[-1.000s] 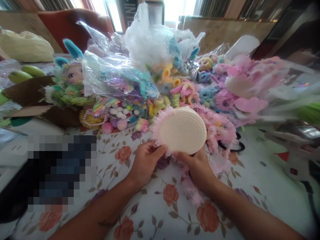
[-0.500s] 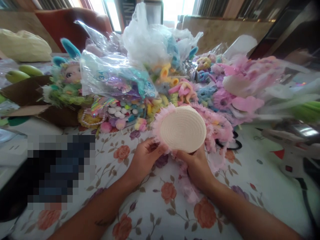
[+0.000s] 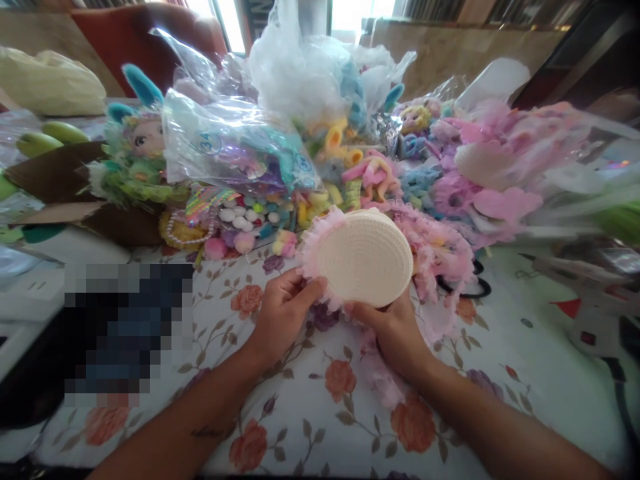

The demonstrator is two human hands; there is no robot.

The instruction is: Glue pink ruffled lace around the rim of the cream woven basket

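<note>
A round, cream woven straw hat is held up above the flowered cloth, its coiled surface facing me. Pink ruffled lace trim runs round its left and lower edge. My left hand pinches the lace at the lower left between thumb and fingers. Closed on the lower edge is my right hand, its thumb in front and the fingers hidden behind the straw. From under the right hand a loose length of pink lace hangs down. More pink lace lies heaped behind the hat on the right.
A glue gun with a cord stands at the right. Dolls, plastic bags, beads and plush pieces crowd the back. An open cardboard box is at left, above a pixelated dark object. A black loop lies right.
My left hand has slid slightly left and up along the lace edge. The lace on the left now spreads a little wider, while my right hand keeps its hold.
</note>
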